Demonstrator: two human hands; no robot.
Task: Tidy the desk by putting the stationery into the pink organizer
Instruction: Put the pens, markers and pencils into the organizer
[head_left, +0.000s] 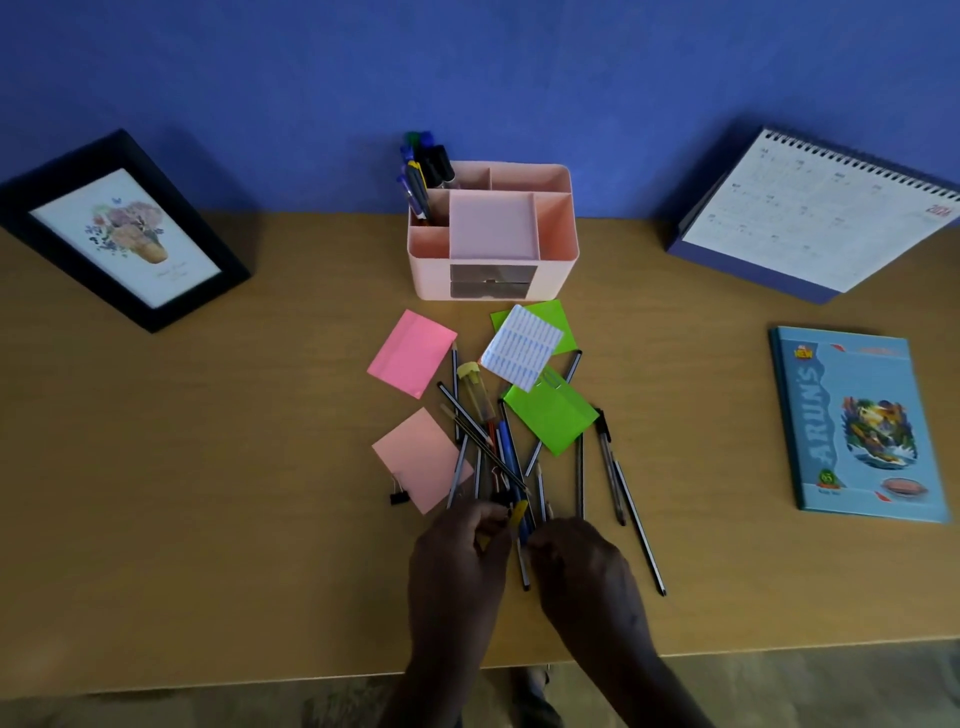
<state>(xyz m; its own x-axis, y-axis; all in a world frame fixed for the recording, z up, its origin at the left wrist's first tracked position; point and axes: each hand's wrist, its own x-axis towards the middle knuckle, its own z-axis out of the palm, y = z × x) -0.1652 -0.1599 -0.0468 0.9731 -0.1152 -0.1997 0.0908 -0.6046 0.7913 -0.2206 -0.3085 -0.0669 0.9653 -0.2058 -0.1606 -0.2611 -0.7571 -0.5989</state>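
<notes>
**Stationery loose mid-bench, both hands at the pile**

Organizer (563, 228): upright at the middle of the far edge of the bench (208, 467), against the blue wall, drawers facing the near edge. Markers (423, 171) stand in its back-left compartment.

Loose items: all lie between the organizer and the near edge. A pink note (412, 353) lies left of centre. A paler note (421, 460) lies nearer the near edge, with a black clip (399, 496) at its near left edge. Two green notes lie right of centre, one (558, 319) just in front of the organizer, the other (550, 418) closer in. A white label sheet (521, 347) overlaps both. A yellow-capped tube (475, 392) lies between the pink note and the nearer green note. A pile (498, 452) of crossed pencils and pens fans toward the near edge, partly over the paler note's right side. A clear pen (608, 457) and a long pencil (639, 530) lie on the pile's right flank.

Hands: left hand (460, 551) and right hand (582, 561) sit backs up, side by side at the pile's near end, fingers curled down onto the pencil ends. The fingertips are hidden, so I cannot tell whether either pinches anything.

Other: a frame (124, 228) stands at the far left corner, a calendar (810, 218) at the far right corner, and a notebook (857, 421) lies flat by the right edge
</notes>
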